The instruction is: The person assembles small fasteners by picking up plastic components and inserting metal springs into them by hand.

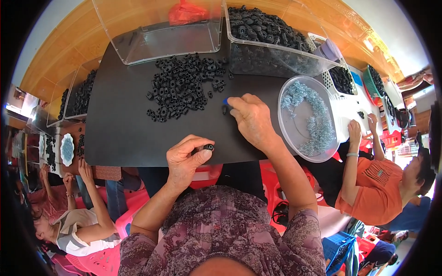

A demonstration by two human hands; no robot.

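Near the table's front edge, my left hand (184, 158) pinches a small black plastic part (208, 147) between thumb and fingertips; a round opening shows at its end. My right hand (252, 118) is raised over the table with its fingers closed on a small blue piece (225, 101), mostly covered by the fingers. Just below it is a small dark piece (224, 110); whether it is joined to the blue one, I cannot tell. Ahead lies a loose pile of similar black parts (177, 89). Right of my right hand stands a round clear tub (295, 131) holding many tiny silvery-blue pieces (320, 126).
Across the table's far side stand a clear box (172, 43) and another clear box (276, 62) heaped with black parts. A red bag (188, 13) shows behind the first. People sit at either side, one in an orange shirt (375, 188). More bins (80, 96) flank the left.
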